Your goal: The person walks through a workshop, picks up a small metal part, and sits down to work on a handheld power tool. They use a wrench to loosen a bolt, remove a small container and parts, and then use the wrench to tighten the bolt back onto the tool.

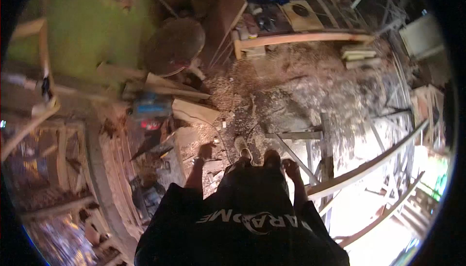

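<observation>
My left hand point(199, 161) hangs low beside my left leg, above a floor strewn with wood chips. Motion and shadow blur its fingers, and a brownish patch in front of it may be part of the hand or something behind it. Dark and blurred, my right hand point(291, 167) hangs by my right leg, near a wooden frame point(327, 144). I cannot make out anything held in it. Between the hands show my shoes point(242, 148) and a black shirt point(257, 237) with white lettering.
Ahead left are cut boards point(194, 110), a blue object point(148, 106) and a round dark thing point(175, 45). A wooden-edged bench point(306, 38) carries several items. Stacked wood pieces point(359, 56) lie farther right. A long beam point(374, 166) slants across my right side.
</observation>
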Tool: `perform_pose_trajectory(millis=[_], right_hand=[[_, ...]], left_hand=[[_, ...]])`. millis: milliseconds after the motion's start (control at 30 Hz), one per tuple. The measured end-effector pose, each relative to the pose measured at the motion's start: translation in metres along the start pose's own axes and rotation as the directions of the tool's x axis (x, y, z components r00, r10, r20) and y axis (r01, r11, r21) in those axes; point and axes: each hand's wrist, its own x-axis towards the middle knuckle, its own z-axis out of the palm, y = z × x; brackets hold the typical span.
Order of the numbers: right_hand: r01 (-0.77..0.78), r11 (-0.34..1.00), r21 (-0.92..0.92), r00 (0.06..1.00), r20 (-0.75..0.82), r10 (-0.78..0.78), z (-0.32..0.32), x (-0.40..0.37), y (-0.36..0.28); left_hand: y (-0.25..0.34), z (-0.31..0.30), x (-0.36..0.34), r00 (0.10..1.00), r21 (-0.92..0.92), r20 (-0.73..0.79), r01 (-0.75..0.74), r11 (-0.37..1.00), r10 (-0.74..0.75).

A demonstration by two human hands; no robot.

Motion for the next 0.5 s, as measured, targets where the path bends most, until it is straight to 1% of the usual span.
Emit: perform_pose_trajectory(millis=[33,67,100,133,167,200,233,267,300,333,367,400,433,467,500], right_hand=[[0.157,0.988,-0.002,0.982,-0.106,-0.156,0.011,0.027,0.027],[-0.173,0.941,0.290,0.979,-0.052,0.196,0.001,0.054,-0.006],[-0.294,0.846,0.445,0.941,-0.021,0.339,-0.017,0.068,-0.034],[-0.266,0.916,0.302,0.950,-0.077,0.301,-0.021,0.088,-0.044],[-0.235,0.960,0.149,0.960,-0.121,0.254,-0.018,0.102,-0.047],[-0.182,0.974,0.132,0.974,-0.109,0.197,-0.009,0.113,-0.026],[-0.127,0.985,0.115,0.986,-0.097,0.138,0.005,0.124,0.016],[-0.072,0.993,0.098,0.993,-0.082,0.080,0.018,0.133,0.048],[-0.066,0.985,-0.158,0.998,-0.029,0.062,0.026,0.142,0.061],[0.172,0.949,-0.265,0.973,-0.104,-0.205,0.038,0.149,0.082],[0.384,0.839,-0.384,0.872,-0.147,-0.467,0.038,0.157,0.081],[0.192,0.939,-0.284,0.978,-0.026,-0.208,0.034,0.160,0.080],[0.051,0.784,-0.619,0.942,0.290,0.167,0.034,0.181,0.076],[0.027,0.808,-0.589,0.951,0.264,0.161,0.030,0.198,0.088],[0.008,0.830,-0.557,0.957,0.245,0.154,0.031,0.216,0.099]], left_hand=[[0.009,-0.021,0.035,0.999,0.300,0.032,0.026,0.954,-0.037],[0.012,-0.043,0.068,0.995,0.573,0.063,0.024,0.819,-0.073],[0.009,-0.055,0.088,0.976,0.592,0.001,0.173,0.787,-0.216],[0.006,-0.068,0.107,0.934,0.605,-0.060,0.315,0.731,-0.353],[0.026,-0.066,0.119,0.887,0.401,-0.068,0.444,0.801,-0.458],[0.049,-0.064,0.131,0.827,0.159,-0.075,0.562,0.812,-0.557],[0.076,-0.060,0.143,0.757,-0.072,-0.081,0.644,0.761,-0.649],[0.059,-0.060,0.134,0.815,-0.163,-0.031,0.567,0.807,-0.579],[0.042,-0.059,0.125,0.864,-0.261,0.019,0.490,0.832,-0.503],[0.030,-0.055,0.116,0.859,-0.150,0.019,0.509,0.848,-0.512],[0.009,-0.050,0.099,0.869,0.031,0.017,0.495,0.868,-0.495],[-0.009,-0.045,0.084,0.872,0.219,0.026,0.472,0.854,-0.489],[-0.015,-0.038,0.078,0.868,0.306,0.037,0.462,0.833,-0.495],[-0.003,-0.023,0.070,0.807,0.411,0.005,0.537,0.737,-0.591],[0.008,-0.009,0.067,0.731,0.459,-0.033,0.617,0.639,-0.682]])
